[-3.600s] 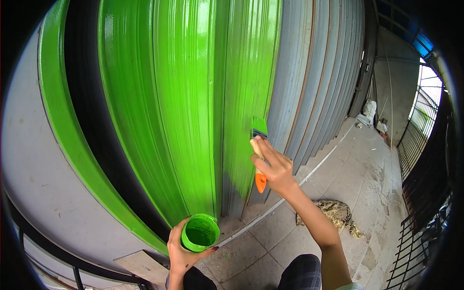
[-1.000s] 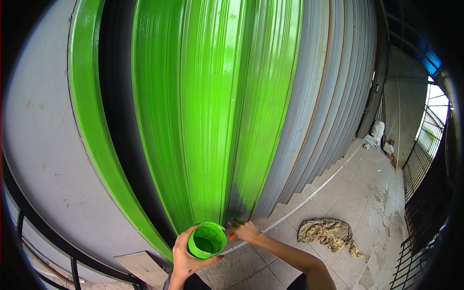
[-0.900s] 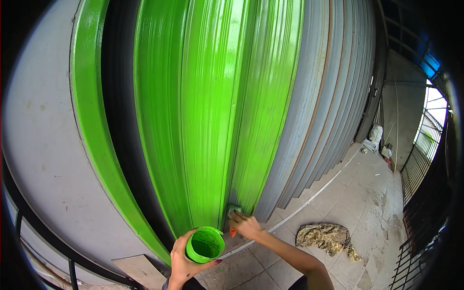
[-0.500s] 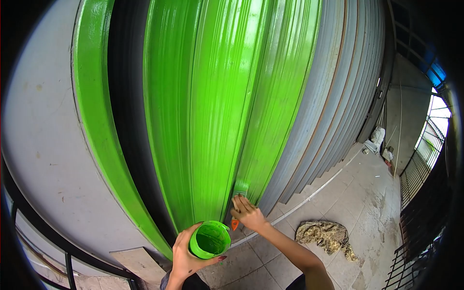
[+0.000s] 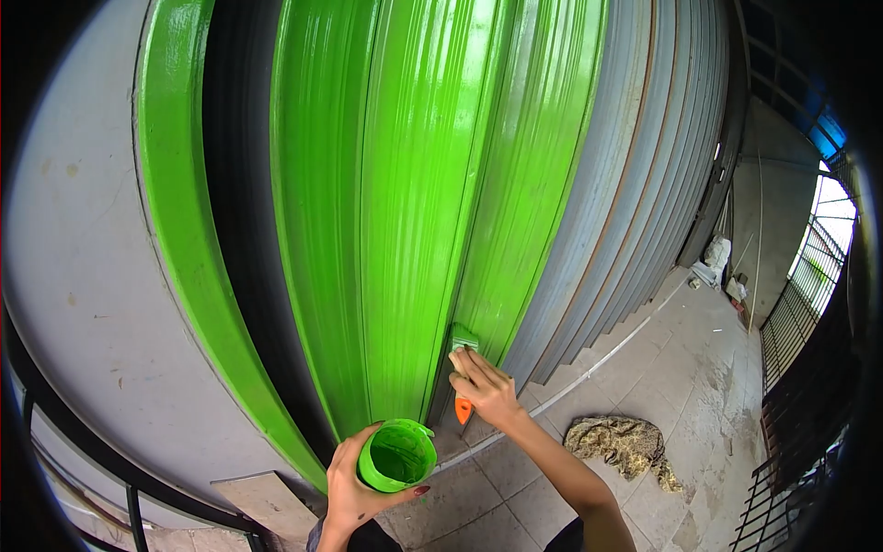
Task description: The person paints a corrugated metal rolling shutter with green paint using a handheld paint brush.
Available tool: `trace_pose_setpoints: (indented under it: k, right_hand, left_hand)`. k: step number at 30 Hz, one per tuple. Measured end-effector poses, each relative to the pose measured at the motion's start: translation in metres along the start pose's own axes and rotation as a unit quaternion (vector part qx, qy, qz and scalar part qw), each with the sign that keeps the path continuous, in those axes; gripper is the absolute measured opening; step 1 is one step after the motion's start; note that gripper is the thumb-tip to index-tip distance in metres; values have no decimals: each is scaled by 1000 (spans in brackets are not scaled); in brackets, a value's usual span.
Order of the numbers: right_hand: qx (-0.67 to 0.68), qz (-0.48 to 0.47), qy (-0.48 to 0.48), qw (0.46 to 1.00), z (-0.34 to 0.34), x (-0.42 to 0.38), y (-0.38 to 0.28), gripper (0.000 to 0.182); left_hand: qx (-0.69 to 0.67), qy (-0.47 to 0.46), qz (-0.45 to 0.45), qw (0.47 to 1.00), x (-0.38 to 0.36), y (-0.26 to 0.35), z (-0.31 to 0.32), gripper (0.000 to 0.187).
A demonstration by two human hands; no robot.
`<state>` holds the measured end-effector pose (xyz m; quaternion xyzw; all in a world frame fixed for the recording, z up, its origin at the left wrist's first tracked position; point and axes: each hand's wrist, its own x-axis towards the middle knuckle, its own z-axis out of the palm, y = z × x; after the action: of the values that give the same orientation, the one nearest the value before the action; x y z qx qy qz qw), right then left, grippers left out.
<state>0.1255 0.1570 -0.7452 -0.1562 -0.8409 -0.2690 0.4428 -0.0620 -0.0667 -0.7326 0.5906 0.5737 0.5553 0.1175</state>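
My left hand point(image 5: 349, 492) is wrapped round a green cup point(image 5: 398, 455) with green paint inside, tilted so that its opening faces the camera. My right hand point(image 5: 486, 388) grips a paintbrush point(image 5: 463, 409) with an orange handle end pointing down. The bristles touch the lower part of a ridged metal panel point(image 5: 515, 230) coated in wet-looking green. Green also covers the neighbouring panels point(image 5: 418, 212) to the left, while the ridged panels point(image 5: 625, 202) on the right are bare grey.
A patterned cloth point(image 5: 621, 443) lies crumpled on the tiled floor point(image 5: 515, 474). At the left is a pale wall point(image 5: 83, 221), with a flat board point(image 5: 267, 501) at its foot. White debris point(image 5: 716, 258) sits by the far right end, near a metal grille point(image 5: 805, 276).
My right hand and the brush have moved a little up and to the right along the green panel. My left hand and the cup have barely moved.
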Motion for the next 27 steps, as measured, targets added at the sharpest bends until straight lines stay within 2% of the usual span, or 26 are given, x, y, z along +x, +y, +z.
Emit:
trace_pose_setpoints:
  k: [1, 4, 5, 8, 11, 14, 16, 19, 23, 27]
  right_hand:
    - [-15, -14, 1, 1000, 1, -2, -5, 10]
    - [3, -15, -124, 992, 20, -40, -24, 11]
    - [-4, -34, -128, 991, 31, -56, -25, 10]
    - [16, 0, -186, 982, 54, -95, -43, 7]
    - [85, 68, -395, 912, 71, -131, -54, 11]
    - [89, 54, -319, 942, 60, -114, -41, 12]
    - [76, 35, -192, 978, 34, -63, -25, 16]
    - [35, 47, -82, 995, 5, -1, -3, 12]
    - [-56, -6, 85, 995, -28, 44, 9, 12]
    - [-58, -18, -17, 998, 2, 8, 1, 12]
  left_hand:
    - [2, 1, 2, 1000, 0, 0, 0, 88]
    - [5, -1, 1, 1000, 0, 0, 3, 88]
    - [4, -2, -3, 1000, -1, 0, 4, 88]
    - [5, 0, 3, 1000, 2, -3, 3, 88]
    - [0, -4, -4, 1000, 0, -2, 4, 87]
    - [-5, 0, 4, 1000, 3, -5, 4, 87]
    - [-5, 0, 1, 1000, 1, -6, 5, 87]
    - [-1, -6, -11, 1000, 1, -6, 5, 87]
    - [2, -11, -5, 1000, 4, -9, 7, 87]
    - [2, -7, -2, 1000, 3, -8, 10, 87]
